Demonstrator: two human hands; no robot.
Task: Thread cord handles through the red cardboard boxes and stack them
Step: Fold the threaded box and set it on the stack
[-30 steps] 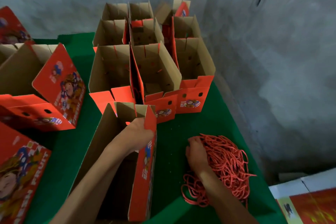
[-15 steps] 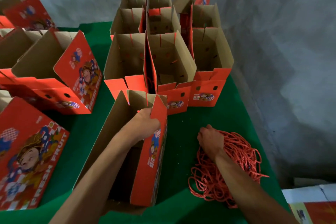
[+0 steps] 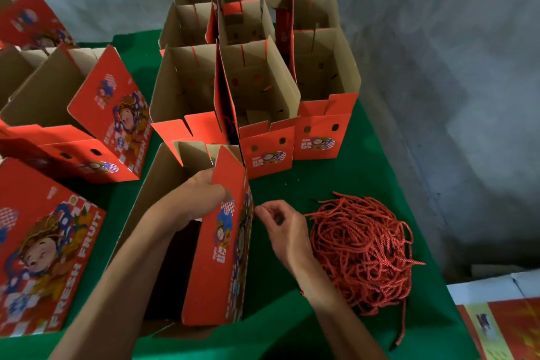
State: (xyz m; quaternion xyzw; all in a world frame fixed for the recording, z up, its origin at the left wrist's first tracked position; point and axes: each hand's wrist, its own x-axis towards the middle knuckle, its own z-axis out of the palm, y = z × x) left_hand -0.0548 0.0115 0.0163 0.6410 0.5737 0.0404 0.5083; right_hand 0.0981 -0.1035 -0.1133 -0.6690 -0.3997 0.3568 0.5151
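The red box [image 3: 216,242] is standing open at 6 o'clock on the green tabletop [image 3: 321,178], the left hand [image 3: 204,196] gripping its flap steady while the right hand [image 3: 280,228], just beside it at 3 o'clock, is pinching something too small to tell, probably a cord from the pile [image 3: 362,248].

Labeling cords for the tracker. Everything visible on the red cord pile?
The red cord pile is a loose tangled heap of twisted rope lengths, matte, on the green table cover right of the open box. Loops and ends stray out right and toward the near edge. The right hand sits at its left edge, fingers curled; whether it pinches a strand is unclear.
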